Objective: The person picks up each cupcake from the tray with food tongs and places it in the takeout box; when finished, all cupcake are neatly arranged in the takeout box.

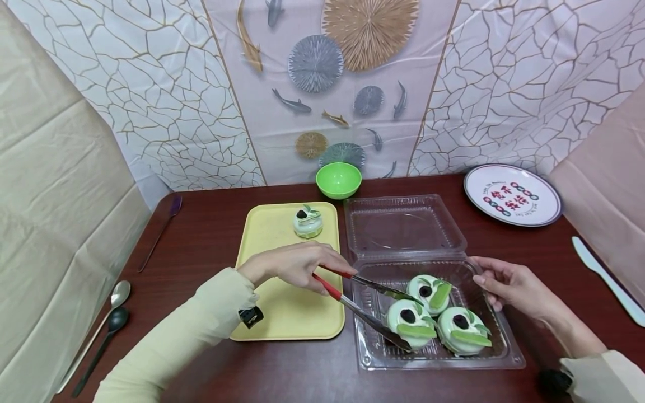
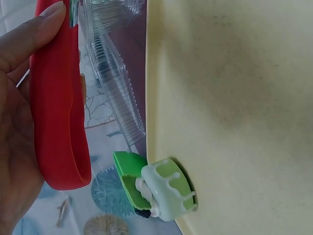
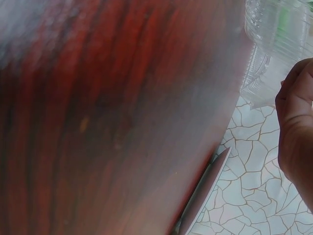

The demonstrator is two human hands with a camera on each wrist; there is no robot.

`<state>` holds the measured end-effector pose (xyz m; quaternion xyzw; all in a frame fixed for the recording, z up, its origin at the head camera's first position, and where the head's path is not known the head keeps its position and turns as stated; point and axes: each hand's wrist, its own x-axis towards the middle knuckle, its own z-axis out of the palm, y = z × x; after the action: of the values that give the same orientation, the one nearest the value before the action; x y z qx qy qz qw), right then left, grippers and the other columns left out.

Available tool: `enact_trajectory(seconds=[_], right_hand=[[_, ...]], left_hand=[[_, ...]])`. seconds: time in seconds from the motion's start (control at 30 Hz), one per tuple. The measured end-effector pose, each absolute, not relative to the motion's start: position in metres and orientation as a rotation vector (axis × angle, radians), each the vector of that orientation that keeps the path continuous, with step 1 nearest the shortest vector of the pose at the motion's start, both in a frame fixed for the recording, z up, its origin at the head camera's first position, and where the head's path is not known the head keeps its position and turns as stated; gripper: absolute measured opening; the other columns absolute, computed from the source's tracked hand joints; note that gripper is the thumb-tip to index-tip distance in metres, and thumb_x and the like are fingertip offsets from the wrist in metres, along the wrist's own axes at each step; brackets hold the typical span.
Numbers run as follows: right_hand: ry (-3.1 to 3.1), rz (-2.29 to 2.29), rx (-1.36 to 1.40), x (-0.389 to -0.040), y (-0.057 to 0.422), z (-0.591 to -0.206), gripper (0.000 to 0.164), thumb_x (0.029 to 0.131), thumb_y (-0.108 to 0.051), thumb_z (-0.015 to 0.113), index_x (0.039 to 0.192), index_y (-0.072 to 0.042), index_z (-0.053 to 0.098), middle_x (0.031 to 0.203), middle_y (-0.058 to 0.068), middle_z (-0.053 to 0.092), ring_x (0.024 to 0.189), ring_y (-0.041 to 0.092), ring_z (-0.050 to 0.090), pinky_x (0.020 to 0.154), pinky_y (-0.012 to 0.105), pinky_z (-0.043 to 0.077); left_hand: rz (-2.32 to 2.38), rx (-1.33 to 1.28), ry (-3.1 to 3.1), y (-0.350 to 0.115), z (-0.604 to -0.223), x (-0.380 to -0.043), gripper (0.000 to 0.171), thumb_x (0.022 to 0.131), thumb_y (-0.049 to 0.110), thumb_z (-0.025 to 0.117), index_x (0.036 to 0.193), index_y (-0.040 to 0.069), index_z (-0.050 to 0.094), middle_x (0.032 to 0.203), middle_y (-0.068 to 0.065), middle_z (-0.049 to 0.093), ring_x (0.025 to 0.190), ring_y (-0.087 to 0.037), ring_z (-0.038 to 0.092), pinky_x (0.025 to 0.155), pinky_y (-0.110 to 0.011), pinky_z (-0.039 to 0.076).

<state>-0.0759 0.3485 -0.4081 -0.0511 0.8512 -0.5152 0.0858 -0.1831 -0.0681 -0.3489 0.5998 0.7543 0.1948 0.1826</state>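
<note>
My left hand [image 1: 297, 264] grips red-handled tongs [image 1: 370, 320]; the red loop of the handle also fills much of the left wrist view. The tong tips lie either side of a white-iced cake [image 1: 396, 317] with a dark berry and a green slice on top; whether they touch it I cannot tell. Two similar cakes, one behind [image 1: 417, 284] and one to the right [image 1: 461, 348], share the clear plastic box [image 1: 438, 362], whose lid lies folded back. My right hand [image 1: 519, 288] holds the box's right rim, thumb inside. A fourth such cake [image 1: 307, 227] stands at the back of the yellow tray [image 1: 287, 319].
Behind the tray stands a green bowl [image 1: 339, 182]. At right are a white plate [image 1: 513, 196] and a white plastic knife [image 1: 607, 280]. A purple-ended utensil [image 1: 161, 232], a metal spoon [image 1: 120, 294] and a black spoon [image 1: 117, 319] lie at left.
</note>
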Motion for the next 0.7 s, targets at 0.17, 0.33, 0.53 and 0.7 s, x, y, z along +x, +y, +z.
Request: enact_trajectory(seconds=[0.17,0.33,0.53,0.7], right_hand=[[2.526,-1.550,-0.165,-0.075,0.349,-0.409,0.037,0.099,-0.011,0.055,0.136,-0.009,0.048,0.070,-0.008,0.054,0.052,0.007,0.053,0.048,0.027,0.048],[2.515,-1.575,-0.178,-0.075,0.349,-0.410,0.035,0.099,-0.010,0.055,0.131,-0.023,0.051,0.069,-0.008,0.054,0.052,0.007,0.053,0.047,0.027,0.048],[2.507,-1.579,-0.172,-0.075,0.349,-0.408,0.036,0.099,-0.010,0.055,0.130,-0.028,0.051,0.069,-0.008,0.054,0.052,0.007,0.053,0.047,0.027,0.048],[2.501,-1.567,-0.156,-0.076,0.349,-0.406,0.035,0.099,-0.011,0.056,0.131,-0.025,0.051,0.068,-0.007,0.054,0.052,0.007,0.053,0.048,0.027,0.048]], left_hand=[[0.504,1.698,2.096,-0.060,-0.347,-0.184,0.055,0.082,0.012,0.075,0.134,0.012,0.061,0.132,-0.006,0.065,0.123,-0.019,0.058,0.105,-0.029,0.044],[0.432,1.726,2.071,-0.051,-0.342,-0.187,0.055,0.082,0.013,0.075,0.134,0.011,0.061,0.133,-0.006,0.064,0.126,-0.020,0.057,0.108,-0.031,0.043],[0.329,1.722,2.071,-0.041,-0.332,-0.189,0.055,0.082,0.013,0.074,0.135,0.012,0.060,0.133,-0.005,0.065,0.126,-0.020,0.057,0.107,-0.029,0.043],[0.256,1.683,2.065,-0.032,-0.325,-0.189,0.057,0.082,0.012,0.074,0.137,0.013,0.059,0.136,-0.004,0.063,0.130,-0.020,0.054,0.110,-0.030,0.040]])
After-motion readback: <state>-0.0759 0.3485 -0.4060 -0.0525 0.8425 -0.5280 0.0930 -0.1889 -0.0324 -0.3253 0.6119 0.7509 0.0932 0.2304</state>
